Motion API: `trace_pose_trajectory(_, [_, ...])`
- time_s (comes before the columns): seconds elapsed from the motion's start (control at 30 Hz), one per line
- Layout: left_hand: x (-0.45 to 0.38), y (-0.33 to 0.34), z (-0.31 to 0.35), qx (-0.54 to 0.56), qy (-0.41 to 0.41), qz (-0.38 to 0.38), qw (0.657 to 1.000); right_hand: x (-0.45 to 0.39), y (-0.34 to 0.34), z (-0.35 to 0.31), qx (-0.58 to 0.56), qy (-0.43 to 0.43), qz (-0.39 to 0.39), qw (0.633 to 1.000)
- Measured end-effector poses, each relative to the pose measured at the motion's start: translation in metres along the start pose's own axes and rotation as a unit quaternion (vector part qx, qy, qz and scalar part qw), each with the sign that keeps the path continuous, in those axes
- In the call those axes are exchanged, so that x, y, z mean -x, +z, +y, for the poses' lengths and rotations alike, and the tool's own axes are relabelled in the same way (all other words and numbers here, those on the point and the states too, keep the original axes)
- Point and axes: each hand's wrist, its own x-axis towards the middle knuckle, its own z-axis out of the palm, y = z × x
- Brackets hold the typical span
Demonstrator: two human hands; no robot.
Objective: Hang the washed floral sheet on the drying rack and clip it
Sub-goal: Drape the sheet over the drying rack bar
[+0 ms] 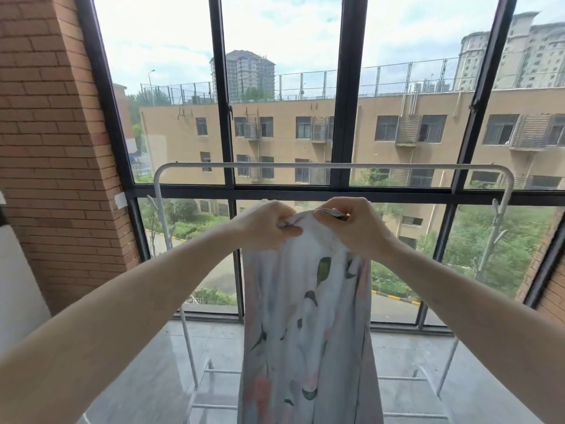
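Both hands are working at chest height, in front of the white drying rack. The left hand is pinching a bunched fold of the floral sheet at its top edge, fingers closed on the cloth. The right hand is gripping the same top edge just beside it, and something thin and dark is sticking out between its fingers; too small to tell what it is. The sheet is hanging straight down from the two hands in a narrow gathered column, white with green leaves and pale pink patches, reaching past the bottom of the view. The sheet's top is sitting below the rack's top rail, not touching it. The rack is standing on the grey tiled floor, against the tall black-framed window. A brick wall is running along the left.
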Motion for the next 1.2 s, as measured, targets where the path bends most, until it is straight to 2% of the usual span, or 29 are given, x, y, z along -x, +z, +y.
trace_pose_trajectory(0.07, [-0.001,-0.001,0.004,0.065,-0.004,0.04,0.997,0.006,-0.015,0.012,0.016,0.031,-0.016,0.999])
trace_pose_trajectory(0.13, [-0.005,-0.004,0.009,0.103,-0.002,0.083,0.991,0.017,-0.02,0.028,0.038,0.086,-0.085,0.992])
trace_pose_trajectory(0.2, [-0.011,-0.007,0.017,0.115,-0.005,0.116,0.987,0.034,-0.013,0.05,0.064,0.167,-0.177,0.968])
trace_pose_trajectory(0.27, [-0.015,-0.01,0.021,0.13,-0.017,0.139,0.982,0.058,0.001,0.079,0.056,0.24,-0.234,0.94])
trace_pose_trajectory(0.33, [-0.017,-0.014,0.019,0.139,-0.029,0.164,0.976,0.083,0.011,0.115,-0.005,0.299,-0.239,0.924])
trace_pose_trajectory(0.4, [-0.016,-0.018,0.012,0.098,-0.029,0.182,0.978,0.1,0.013,0.151,-0.055,0.317,-0.217,0.922])
trace_pose_trajectory(0.5, [-0.007,-0.022,-0.004,-0.054,-0.029,0.153,0.986,0.081,-0.014,0.143,0.026,0.342,-0.129,0.931])
trace_pose_trajectory(0.57, [-0.001,-0.024,-0.02,-0.084,-0.062,0.128,0.986,0.035,-0.048,0.099,0.075,0.309,-0.024,0.948])
trace_pose_trajectory(0.63, [-0.001,-0.028,-0.022,-0.063,-0.057,0.139,0.987,-0.011,-0.078,0.043,0.035,0.213,0.138,0.967])
trace_pose_trajectory(0.67, [-0.003,-0.033,-0.022,-0.053,-0.043,0.154,0.986,-0.028,-0.083,0.02,0.034,0.157,0.171,0.972])
trace_pose_trajectory(0.7, [-0.005,-0.04,-0.021,-0.053,-0.032,0.169,0.984,-0.041,-0.083,-0.003,0.043,0.114,0.15,0.981])
trace_pose_trajectory(0.73, [-0.004,-0.047,-0.022,-0.059,-0.034,0.182,0.981,-0.047,-0.079,-0.016,0.089,0.1,0.054,0.99])
trace_pose_trajectory(0.77, [-0.002,-0.055,-0.023,-0.069,-0.045,0.192,0.978,-0.047,-0.078,-0.02,0.152,0.102,-0.06,0.981])
trace_pose_trajectory(0.8, [0.001,-0.063,-0.025,-0.074,-0.058,0.202,0.975,-0.049,-0.083,-0.02,0.211,0.102,-0.114,0.965])
trace_pose_trajectory(0.83, [0.003,-0.071,-0.027,-0.069,-0.07,0.211,0.973,-0.058,-0.092,-0.021,0.244,0.096,-0.094,0.96])
trace_pose_trajectory(0.9, [0.007,-0.081,-0.029,-0.046,-0.074,0.223,0.971,-0.067,-0.105,-0.019,0.18,0.053,0.066,0.98])
trace_pose_trajectory(0.93, [0.007,-0.083,-0.027,-0.045,-0.06,0.226,0.971,-0.068,-0.103,-0.018,0.151,0.035,0.091,0.984])
trace_pose_trajectory(1.03, [0.005,-0.08,-0.018,-0.085,-0.023,0.228,0.97,-0.055,-0.072,-0.013,0.183,0.039,-0.076,0.979])
trace_pose_trajectory(1.07, [0.005,-0.08,-0.02,-0.087,-0.027,0.229,0.969,-0.052,-0.066,-0.005,0.187,0.041,-0.058,0.98])
trace_pose_trajectory(1.13, [0.009,-0.077,-0.032,-0.071,-0.029,0.236,0.969,-0.05,-0.072,0.009,0.149,0.065,0.033,0.986])
trace_pose_trajectory(1.2, [0.014,-0.078,-0.041,-0.049,-0.027,0.231,0.971,-0.045,-0.078,0.012,0.125,0.08,0.02,0.989])
